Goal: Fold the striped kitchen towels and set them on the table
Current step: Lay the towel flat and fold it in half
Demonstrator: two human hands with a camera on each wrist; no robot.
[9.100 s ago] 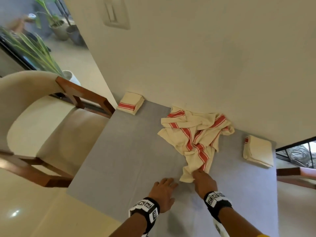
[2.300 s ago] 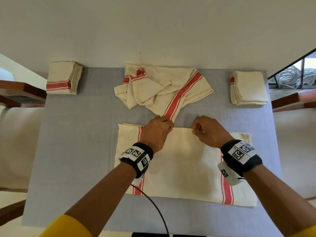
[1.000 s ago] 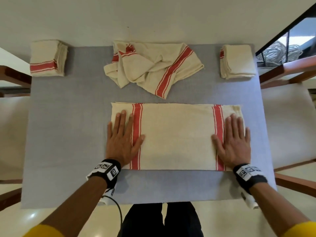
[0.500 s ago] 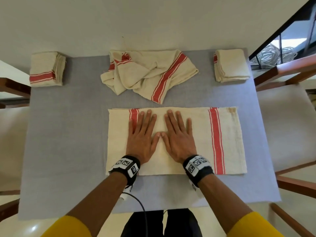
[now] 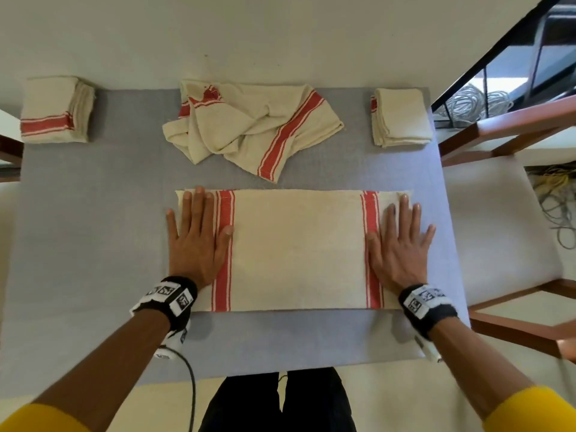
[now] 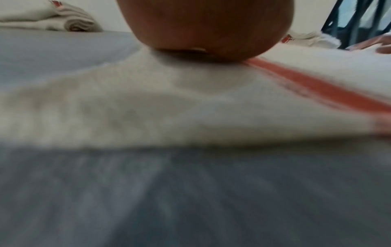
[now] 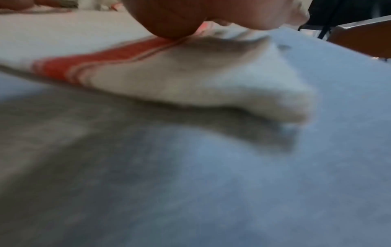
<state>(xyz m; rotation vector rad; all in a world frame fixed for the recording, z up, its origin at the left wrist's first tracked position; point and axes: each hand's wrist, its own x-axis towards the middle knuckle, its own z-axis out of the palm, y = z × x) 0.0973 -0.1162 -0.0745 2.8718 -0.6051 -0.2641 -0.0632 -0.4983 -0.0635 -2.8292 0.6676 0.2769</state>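
A cream towel with red stripes (image 5: 296, 251) lies folded in half, flat in the middle of the grey table (image 5: 93, 232). My left hand (image 5: 194, 238) presses flat on its left end, fingers straight, beside the left stripe. My right hand (image 5: 400, 244) presses flat on its right end, just past the right stripe. A crumpled striped towel (image 5: 249, 129) lies behind it by the wall. Folded towels sit at the far left corner (image 5: 56, 109) and far right corner (image 5: 402, 116). The wrist views show the heel of each hand (image 6: 203, 26) (image 7: 169, 20) on the blurred towel (image 6: 148, 103) (image 7: 190, 73).
A white wall (image 5: 280, 35) runs along the table's far edge. Wooden chairs with cream seats stand at the right (image 5: 498, 232) and far left (image 5: 6, 151). Loose cables (image 5: 558, 210) lie on the floor at the right. My legs (image 5: 277, 400) are at the near edge.
Half a second ago both hands lay side by side at the towel's middle. They have slid apart to its two ends, smoothing it flat.
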